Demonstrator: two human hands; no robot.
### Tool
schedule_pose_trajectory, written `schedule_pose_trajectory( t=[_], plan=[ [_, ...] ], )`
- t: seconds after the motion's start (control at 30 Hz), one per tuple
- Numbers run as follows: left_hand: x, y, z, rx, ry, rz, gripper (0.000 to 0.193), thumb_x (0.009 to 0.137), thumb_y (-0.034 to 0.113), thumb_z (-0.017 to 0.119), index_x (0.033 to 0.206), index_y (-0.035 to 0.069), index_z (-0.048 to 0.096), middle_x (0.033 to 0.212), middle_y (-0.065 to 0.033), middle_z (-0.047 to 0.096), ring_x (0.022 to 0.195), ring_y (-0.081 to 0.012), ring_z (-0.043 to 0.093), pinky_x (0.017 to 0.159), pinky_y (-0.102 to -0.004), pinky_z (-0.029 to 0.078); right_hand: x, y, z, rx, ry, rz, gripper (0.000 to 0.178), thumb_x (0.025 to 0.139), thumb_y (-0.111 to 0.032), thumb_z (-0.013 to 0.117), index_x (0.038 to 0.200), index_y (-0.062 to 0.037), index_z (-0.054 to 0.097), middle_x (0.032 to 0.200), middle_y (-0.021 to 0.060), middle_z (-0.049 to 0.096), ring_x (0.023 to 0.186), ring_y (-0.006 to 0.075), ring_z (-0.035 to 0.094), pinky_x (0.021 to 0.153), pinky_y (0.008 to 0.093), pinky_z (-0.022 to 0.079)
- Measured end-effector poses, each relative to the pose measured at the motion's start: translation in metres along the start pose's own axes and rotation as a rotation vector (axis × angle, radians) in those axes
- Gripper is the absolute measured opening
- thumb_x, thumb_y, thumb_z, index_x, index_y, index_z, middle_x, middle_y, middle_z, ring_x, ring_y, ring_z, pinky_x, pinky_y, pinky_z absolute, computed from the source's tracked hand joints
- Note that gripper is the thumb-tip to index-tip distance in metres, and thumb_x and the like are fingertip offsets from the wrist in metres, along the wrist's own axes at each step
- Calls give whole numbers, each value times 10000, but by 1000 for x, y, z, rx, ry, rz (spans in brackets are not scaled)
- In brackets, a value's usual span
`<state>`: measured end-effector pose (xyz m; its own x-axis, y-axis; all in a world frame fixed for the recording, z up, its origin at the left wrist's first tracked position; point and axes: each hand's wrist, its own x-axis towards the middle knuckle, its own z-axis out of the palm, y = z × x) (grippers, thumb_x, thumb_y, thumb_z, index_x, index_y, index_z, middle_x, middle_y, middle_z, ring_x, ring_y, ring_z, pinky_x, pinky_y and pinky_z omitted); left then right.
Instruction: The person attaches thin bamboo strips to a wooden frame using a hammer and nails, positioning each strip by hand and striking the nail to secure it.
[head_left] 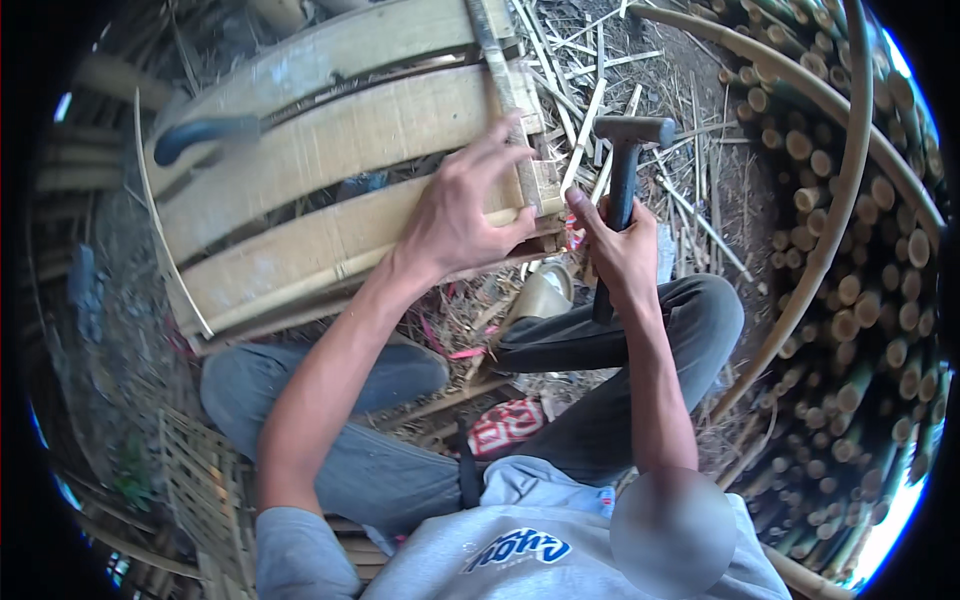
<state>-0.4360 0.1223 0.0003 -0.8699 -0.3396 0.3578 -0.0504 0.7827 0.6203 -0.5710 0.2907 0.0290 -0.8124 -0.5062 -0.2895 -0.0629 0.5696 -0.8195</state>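
A slatted wooden panel (330,120), with gaps between its broad pale boards, lies in front of me to the left. My left hand (455,205) is over its right end, slightly blurred, thumb and fingers spread apart. Its fingertips are beside a narrow strip (497,70) that crosses the board ends; whether they touch it I cannot tell. My right hand (625,250) grips a hammer (622,165) by its dark handle, the metal head upward, just right of the panel's corner. A tool with a dark blue curved handle (205,138) rests on the panel's left part.
Cut bamboo poles (850,290) are stacked at the right, with a long curved pole (835,220) before them. Thin bamboo strips (690,200) litter the ground beyond the hammer. My bent legs (690,320) flank the near side. A woven bamboo piece (205,480) lies at lower left.
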Motion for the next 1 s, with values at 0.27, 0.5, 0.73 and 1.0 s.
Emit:
schedule_pose_trajectory(
  t=[0.27, 0.5, 0.73, 1.0],
  plan=[
    [7, 12, -13, 342, -214, -1, 698, 806, 407, 725, 1451, 184, 576, 1623, -150, 373, 1494, -343, 346, 1171, -579, 295, 3, 17, 13, 61, -5, -76, 424, 829, -388, 865, 850, 6, 710, 650, 42, 666, 613, 112, 641, 590, 299, 508],
    [-10, 19, 8, 376, -224, 41, 669, 882, 564, 696, 1425, 184, 604, 1672, -75, 319, 1550, -346, 232, 1186, -570, 284, 45, -36, 15, 69, 90, -132, 429, 862, -380, 823, 771, 8, 667, 624, 56, 616, 585, 111, 539, 579, 328, 462],
    [-12, 18, 10, 364, -178, 63, 658, 941, 599, 589, 1430, 158, 585, 1532, -123, 474, 1520, -352, 279, 1197, -539, 299, 137, -87, 61, 175, 34, -289, 391, 757, -301, 908, 943, 13, 768, 784, 100, 760, 710, 170, 734, 701, 326, 571],
    [-18, 16, 11, 410, -184, 54, 652, 952, 596, 575, 1449, 174, 558, 1638, -68, 352, 1534, -321, 261, 1215, -524, 305, 149, -121, 16, 156, 125, -379, 281, 766, -239, 893, 762, -69, 669, 599, -2, 584, 487, 103, 507, 467, 289, 416]
  ],
)
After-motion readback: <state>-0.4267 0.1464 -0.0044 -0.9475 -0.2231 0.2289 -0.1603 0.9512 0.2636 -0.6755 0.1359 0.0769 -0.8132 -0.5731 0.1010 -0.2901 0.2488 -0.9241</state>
